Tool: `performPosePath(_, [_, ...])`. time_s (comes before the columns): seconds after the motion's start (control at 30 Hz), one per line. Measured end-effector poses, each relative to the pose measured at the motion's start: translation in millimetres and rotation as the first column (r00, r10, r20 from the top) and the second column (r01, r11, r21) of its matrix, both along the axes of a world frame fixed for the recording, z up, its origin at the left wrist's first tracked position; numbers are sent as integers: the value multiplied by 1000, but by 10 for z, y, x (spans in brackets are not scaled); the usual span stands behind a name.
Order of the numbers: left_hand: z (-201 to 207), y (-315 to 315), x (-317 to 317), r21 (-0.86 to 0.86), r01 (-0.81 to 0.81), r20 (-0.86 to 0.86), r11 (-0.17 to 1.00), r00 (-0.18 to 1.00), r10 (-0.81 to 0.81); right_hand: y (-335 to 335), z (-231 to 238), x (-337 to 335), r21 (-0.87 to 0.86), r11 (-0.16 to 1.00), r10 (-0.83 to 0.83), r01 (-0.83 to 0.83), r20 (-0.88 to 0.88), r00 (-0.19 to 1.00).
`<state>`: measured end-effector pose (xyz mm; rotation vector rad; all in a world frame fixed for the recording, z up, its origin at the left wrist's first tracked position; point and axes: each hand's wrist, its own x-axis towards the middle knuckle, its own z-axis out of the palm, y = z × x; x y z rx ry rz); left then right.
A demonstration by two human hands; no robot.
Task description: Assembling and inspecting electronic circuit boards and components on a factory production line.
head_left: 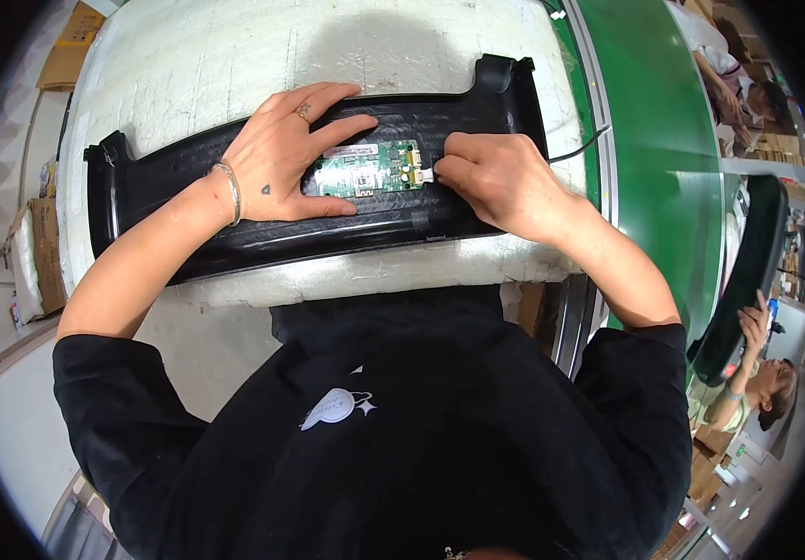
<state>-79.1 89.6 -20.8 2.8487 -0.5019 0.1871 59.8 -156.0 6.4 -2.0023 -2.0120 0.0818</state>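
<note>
A green circuit board [365,173] lies in the middle of a long black plastic housing [262,245], with its white sockets on the right side. My left hand [286,154] rests on the housing with fingers and thumb spread around the board's left end, holding nothing. At the board's right edge, my right hand [496,177] pinches a small white connector [427,175], which sits against a socket; whether it is fully seated I cannot tell. Most of the connector is hidden by my fingers. A black cable [578,149] runs out past the housing's right end.
The housing lies on a white foam-like pad [234,65]. Beyond a metal rail [599,103] on the right is a green surface [650,140]. There, one person holds up a similar black housing [748,280], and another sits farther off. Cardboard boxes [71,42] stand at the left.
</note>
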Motion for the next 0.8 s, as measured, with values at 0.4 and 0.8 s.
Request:
performPosePath(0.4, [29, -30, -13, 0, -6, 19, 1000, 1000, 6, 6, 13, -7, 57, 998, 11, -4, -122, 992])
performPosePath(0.8, [32, 6, 85, -4, 14, 8, 1000, 1000, -14, 97, -53, 100, 25, 999, 35, -33, -103, 994])
